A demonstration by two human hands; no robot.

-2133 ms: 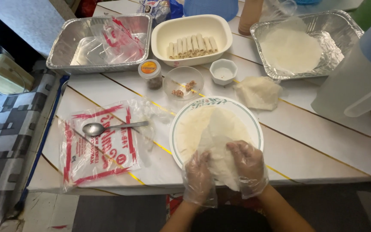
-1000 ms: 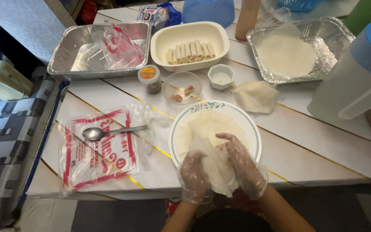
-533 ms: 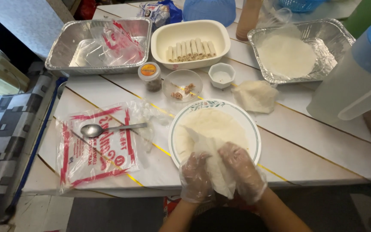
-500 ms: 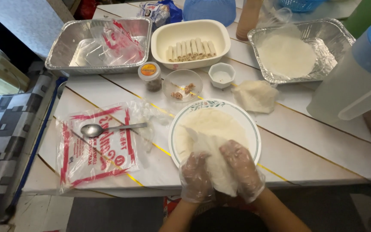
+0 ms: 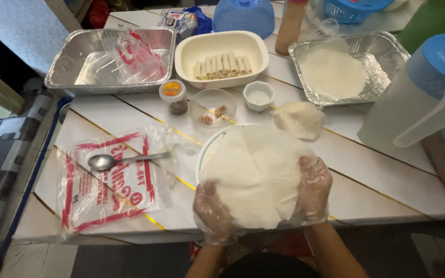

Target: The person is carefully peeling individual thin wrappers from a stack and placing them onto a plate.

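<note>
- Wrapper (image 5: pixel 256 175): round, thin and white, held lifted above the plate (image 5: pixel 205 154), which shows only as a sliver of rim at the sheet's 9 o'clock edge.
- Left hand (image 5: pixel 213 211): in a clear plastic glove, fingers closed on the wrapper's rim at about 7 o'clock.
- Right hand (image 5: pixel 312 188): gloved likewise, fingers closed on the rim at about 4 o'clock.
- Key relation: the sheet spreads from both grips toward 12 o'clock, away from the person. Being round, it has no long axis. The grips sit at opposite lower edges, so neither hand is clearly nearer its middle.
- Surroundings: spoon (image 5: pixel 124 160) on an empty printed bag (image 5: pixel 109 180) at 9 o'clock; small glass bowl (image 5: pixel 212 106) at 11 o'clock; dish of finished rolls (image 5: pixel 221 51) at 12 o'clock; foil tray (image 5: pixel 346 64) of more wrappers at 1 o'clock.
</note>
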